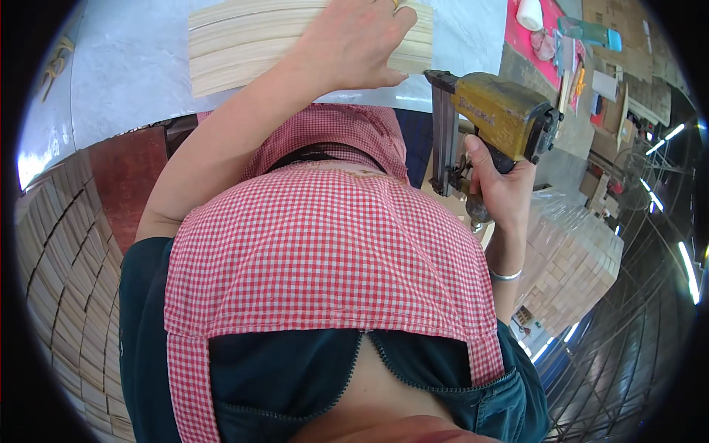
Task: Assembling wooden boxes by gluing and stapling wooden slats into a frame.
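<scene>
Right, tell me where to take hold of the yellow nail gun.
The nail gun is probably best held by its dark handle, from the person's right: the long grey bar stands to the handle's left, leaving the right side freer. The right grip wraps it there.

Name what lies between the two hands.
In the head view, the dark magazine of the yellow fastening gun lies between them: the left hand is over the pale wooden strips; the right hand grips the gun.

The tool (496, 109) is yellow and black, the strips (244, 48) cream, the apron (332, 251) red gingham.
</scene>
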The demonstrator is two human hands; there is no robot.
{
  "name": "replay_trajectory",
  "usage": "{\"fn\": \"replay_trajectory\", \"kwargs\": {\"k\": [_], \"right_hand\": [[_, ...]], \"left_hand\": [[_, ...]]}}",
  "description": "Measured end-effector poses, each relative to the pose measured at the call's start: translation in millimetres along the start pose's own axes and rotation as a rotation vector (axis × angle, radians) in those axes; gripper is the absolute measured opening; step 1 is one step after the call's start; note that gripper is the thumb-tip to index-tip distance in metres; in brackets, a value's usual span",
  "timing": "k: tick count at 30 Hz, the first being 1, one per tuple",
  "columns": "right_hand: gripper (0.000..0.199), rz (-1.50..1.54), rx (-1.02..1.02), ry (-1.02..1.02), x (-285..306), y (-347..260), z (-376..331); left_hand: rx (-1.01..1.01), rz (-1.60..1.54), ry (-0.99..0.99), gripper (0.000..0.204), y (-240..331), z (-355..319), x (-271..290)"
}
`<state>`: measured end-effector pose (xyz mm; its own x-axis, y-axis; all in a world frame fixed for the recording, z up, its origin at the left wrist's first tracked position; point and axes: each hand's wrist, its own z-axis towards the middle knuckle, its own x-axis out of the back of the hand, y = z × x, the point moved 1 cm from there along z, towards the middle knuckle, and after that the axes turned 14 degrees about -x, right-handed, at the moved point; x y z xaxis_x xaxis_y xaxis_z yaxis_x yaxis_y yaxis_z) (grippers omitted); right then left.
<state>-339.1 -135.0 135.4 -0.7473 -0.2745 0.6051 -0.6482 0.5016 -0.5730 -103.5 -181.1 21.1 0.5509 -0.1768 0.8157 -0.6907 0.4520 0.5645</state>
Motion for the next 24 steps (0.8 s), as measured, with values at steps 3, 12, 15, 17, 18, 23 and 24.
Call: {"fn": "replay_trajectory", "kwargs": {"k": [3, 12, 15, 17, 18, 23, 24], "right_hand": [[0.018, -0.013, 0.035, 0.003, -0.7, -4.6, 1.0], [0.020, -0.074, 0.100, 0.032, -4.8, -23.0, 18.7], [0.019, -0.065, 0.088, 0.023, -6.2, -25.8, 21.0], [0.019, -0.052, 0.075, 0.018, -6.9, -27.1, 22.1], [0.019, -0.053, 0.072, 0.018, -7.1, -27.6, 22.3], [0.021, -0.071, 0.070, 0.011, -9.9, -30.1, 20.8], [0.021, -0.072, 0.063, 0.009, -10.7, -30.9, 20.2]], "left_hand": [[-0.046, 0.039, 0.065, 0.054, -3.3, 0.1, -4.0], [-0.161, 0.142, 0.264, 0.054, -9.5, -2.6, -17.2], [-0.161, 0.125, 0.243, 0.054, -10.0, -4.4, -13.1], [-0.165, 0.109, 0.220, 0.053, -8.9, -5.6, -9.7], [-0.165, 0.106, 0.219, 0.053, -7.8, -5.9, -8.4], [-0.175, 0.130, 0.246, 0.054, -2.0, -6.3, -4.1], [-0.170, 0.135, 0.250, 0.054, -2.1, -6.3, -4.4]]}}
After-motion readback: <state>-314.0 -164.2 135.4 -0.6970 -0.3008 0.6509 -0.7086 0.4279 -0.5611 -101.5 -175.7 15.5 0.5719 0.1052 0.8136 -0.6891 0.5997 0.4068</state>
